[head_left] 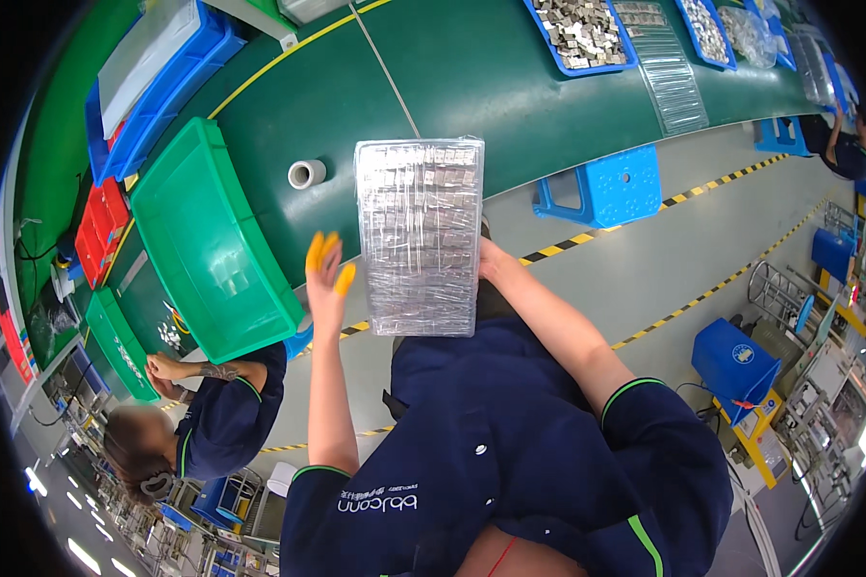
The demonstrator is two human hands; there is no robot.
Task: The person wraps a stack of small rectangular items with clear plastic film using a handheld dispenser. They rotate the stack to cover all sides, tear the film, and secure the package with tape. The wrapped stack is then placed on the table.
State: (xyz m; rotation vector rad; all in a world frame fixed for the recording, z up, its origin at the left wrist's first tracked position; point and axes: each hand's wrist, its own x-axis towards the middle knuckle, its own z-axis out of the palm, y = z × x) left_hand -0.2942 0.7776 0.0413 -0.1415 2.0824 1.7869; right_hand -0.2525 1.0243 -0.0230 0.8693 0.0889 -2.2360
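A stack of clear plastic trays wrapped in stretch film [420,240] is held in front of my body, with rows of small metallic parts showing through. My right hand [489,260] grips its right edge, the fingers partly hidden beside and under it. To the left of the stack, my left hand [326,264] is raised and touches nothing. Its fingers are apart, and yellow finger cots cover several fingertips. On the green table beyond that hand stands a white cardboard tube [306,174], its hollow end facing me.
A large green bin [212,236] stands left, near a co-worker's hands [168,373] over a smaller green tray [120,344]. Blue bins [164,87] sit at the far left. Blue trays of metal parts [587,38] lie far right. A blue stool [621,188] stands beside the table.
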